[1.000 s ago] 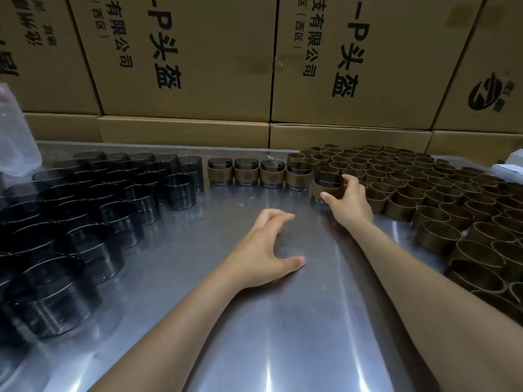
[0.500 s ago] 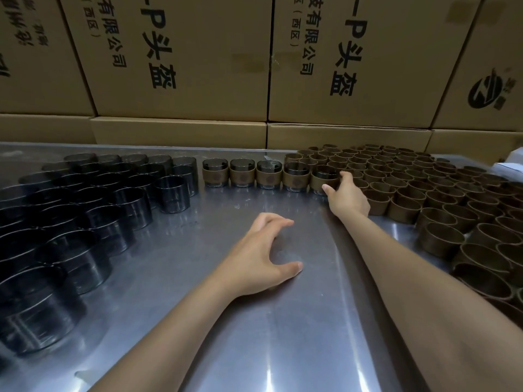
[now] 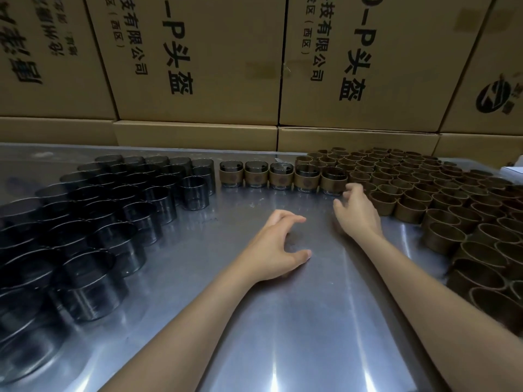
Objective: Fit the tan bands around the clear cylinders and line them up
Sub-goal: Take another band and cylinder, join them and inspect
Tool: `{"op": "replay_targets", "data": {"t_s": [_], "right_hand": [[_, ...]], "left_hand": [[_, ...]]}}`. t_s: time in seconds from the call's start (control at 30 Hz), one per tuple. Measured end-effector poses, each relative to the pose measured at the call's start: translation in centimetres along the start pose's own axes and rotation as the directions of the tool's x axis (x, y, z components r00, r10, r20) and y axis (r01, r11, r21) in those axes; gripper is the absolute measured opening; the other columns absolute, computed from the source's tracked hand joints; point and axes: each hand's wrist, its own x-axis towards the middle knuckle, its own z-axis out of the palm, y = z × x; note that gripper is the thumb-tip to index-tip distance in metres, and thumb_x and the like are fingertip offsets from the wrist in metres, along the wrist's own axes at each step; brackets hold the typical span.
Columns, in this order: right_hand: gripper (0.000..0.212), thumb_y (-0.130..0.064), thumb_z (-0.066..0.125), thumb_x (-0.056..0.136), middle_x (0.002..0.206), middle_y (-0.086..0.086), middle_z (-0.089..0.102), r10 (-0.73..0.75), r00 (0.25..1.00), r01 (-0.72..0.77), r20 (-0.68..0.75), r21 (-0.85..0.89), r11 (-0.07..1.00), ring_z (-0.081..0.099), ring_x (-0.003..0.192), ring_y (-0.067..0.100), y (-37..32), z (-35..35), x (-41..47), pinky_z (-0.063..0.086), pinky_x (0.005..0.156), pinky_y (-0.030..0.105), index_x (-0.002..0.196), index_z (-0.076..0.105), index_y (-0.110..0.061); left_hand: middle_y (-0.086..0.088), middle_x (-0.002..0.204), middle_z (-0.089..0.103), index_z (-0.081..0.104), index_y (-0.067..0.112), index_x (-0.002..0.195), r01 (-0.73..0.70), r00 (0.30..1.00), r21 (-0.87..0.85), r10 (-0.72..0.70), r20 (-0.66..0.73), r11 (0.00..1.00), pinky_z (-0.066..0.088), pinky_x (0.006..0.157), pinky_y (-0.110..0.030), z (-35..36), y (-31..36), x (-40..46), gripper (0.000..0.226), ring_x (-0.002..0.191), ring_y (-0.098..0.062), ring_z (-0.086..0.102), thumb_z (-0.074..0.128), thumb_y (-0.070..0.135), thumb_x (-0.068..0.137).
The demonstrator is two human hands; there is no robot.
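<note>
cylinders [image 3: 85, 222] left on table [image 3: 283, 321]; banded row [image 3: 283, 178] centre-back; bands [image 3: 438, 199] right; boxes [image 3: 198, 66] behind

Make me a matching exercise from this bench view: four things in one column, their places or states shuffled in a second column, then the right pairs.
Things
1. clear cylinders
2. loose tan bands
3. banded cylinders
4. left hand

Places or states
A. a short row at the back middle of the metal table
B. massed on the table's right side
C. resting on the table, holding nothing
D. massed on the table's left side

Pairs: 1-D, 2-B, 3-A, 4-C
</note>
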Motion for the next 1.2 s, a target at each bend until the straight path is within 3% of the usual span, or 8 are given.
{"op": "replay_targets", "data": {"t_s": [0.27, 0.37, 0.47, 0.6, 0.73, 0.93, 1.1, 1.2], "right_hand": [[0.022, -0.028, 0.047, 0.097, 0.118, -0.001, 0.059, -0.282, 0.946, 0.314, 0.161, -0.231, 0.921, 0.052, 0.109, 0.017, -1.3, -2.6, -9.2, 0.043, 0.08, 0.03, 0.117, 0.054, -0.022], [0.022, -0.032, 0.044, 0.098, 0.117, -0.005, 0.058, -0.31, 0.929, 0.35, 0.201, -0.21, 0.913, 0.05, 0.107, 0.014, -1.4, -2.9, -11.4, 0.037, 0.076, 0.026, 0.116, 0.054, -0.024], [0.024, -0.033, 0.044, 0.098, 0.119, -0.005, 0.057, -0.311, 0.924, 0.353, 0.223, -0.184, 0.917, 0.049, 0.11, 0.014, -1.3, -3.1, -12.2, 0.037, 0.079, 0.025, 0.118, 0.053, -0.024], [0.023, -0.031, 0.044, 0.098, 0.119, -0.004, 0.057, -0.312, 0.926, 0.35, 0.211, -0.175, 0.92, 0.048, 0.111, 0.016, -1.6, -3.2, -12.1, 0.038, 0.081, 0.025, 0.117, 0.055, -0.023], [0.024, -0.032, 0.045, 0.097, 0.12, -0.003, 0.056, -0.307, 0.926, 0.347, 0.221, -0.171, 0.922, 0.047, 0.112, 0.016, -1.6, -3.1, -11.9, 0.038, 0.082, 0.026, 0.118, 0.054, -0.023], [0.023, -0.032, 0.046, 0.097, 0.12, -0.003, 0.056, -0.303, 0.926, 0.342, 0.227, -0.163, 0.925, 0.046, 0.112, 0.016, -1.5, -3.1, -11.7, 0.039, 0.084, 0.027, 0.117, 0.055, -0.024], [0.031, -0.045, 0.051, 0.092, 0.119, -0.004, 0.055, -0.326, 0.912, 0.366, 0.249, -0.134, 0.921, 0.046, 0.113, 0.016, -1.4, -3.1, -11.5, 0.04, 0.086, 0.03, 0.117, 0.055, -0.026], [0.065, -0.07, 0.05, 0.071, 0.118, -0.011, 0.054, -0.419, 0.825, 0.449, 0.379, 0.012, 0.894, 0.044, 0.113, 0.01, -1.6, -3.2, -11.9, 0.041, 0.089, 0.03, 0.123, 0.051, -0.031]], "left_hand": [[0.006, 0.131, 0.043, 0.047, 0.023, 0.133, 0.041, 0.99, 0.342, 0.008, -0.141, 0.939, 0.048, 0.083, -0.033, -0.9, 1.7, -2.2, 0.039, 0.106, -0.016, 0.052, 0.052, 0.026, 0.095], [-0.002, 0.135, 0.042, 0.046, 0.018, 0.133, 0.196, 0.975, 0.523, -0.111, -0.19, 0.829, 0.045, 0.093, -0.038, -1.7, 2.2, -3.5, 0.042, 0.118, -0.024, 0.047, 0.051, 0.035, 0.095], [-0.009, 0.145, 0.035, 0.039, 0.016, 0.138, 0.421, 0.906, 0.67, -0.256, -0.336, 0.612, 0.021, 0.112, -0.052, -3.4, 2.6, -5.4, 0.056, 0.132, -0.032, 0.035, 0.05, 0.048, 0.092], [-0.012, 0.155, 0.02, 0.035, 0.017, 0.141, 0.667, 0.739, 0.572, -0.328, -0.588, 0.477, 0.001, 0.113, -0.062, -6.7, 1.9, -8.0, 0.066, 0.14, -0.043, 0.02, 0.051, 0.055, 0.089], [-0.013, 0.153, 0.019, 0.038, 0.015, 0.138, 0.745, 0.667, 0.505, -0.458, -0.588, 0.436, 0.004, 0.114, -0.058, -7.7, 1.3, -8.7, 0.062, 0.133, -0.043, 0.03, 0.049, 0.054, 0.091], [-0.009, 0.137, 0.031, 0.042, 0.017, 0.128, 0.617, 0.781, 0.615, -0.291, -0.552, 0.49, 0.028, 0.095, -0.042, -5.8, 2.7, -7.9, 0.042, 0.115, -0.033, 0.044, 0.055, 0.016, 0.088], [-0.001, 0.131, 0.039, 0.041, 0.024, 0.137, 0.238, 0.94, 0.572, -0.039, -0.338, 0.785, 0.022, 0.098, -0.036, -2.0, 4.2, -6.4, 0.055, 0.111, -0.021, 0.05, 0.062, 0.013, 0.088], [0.003, 0.129, 0.041, 0.046, 0.028, 0.133, 0.028, 0.957, 0.476, 0.113, -0.266, 0.879, 0.017, 0.09, -0.028, -0.4, 5.1, -5.9, 0.053, 0.111, -0.018, 0.048, 0.058, 0.008, 0.086]]}}
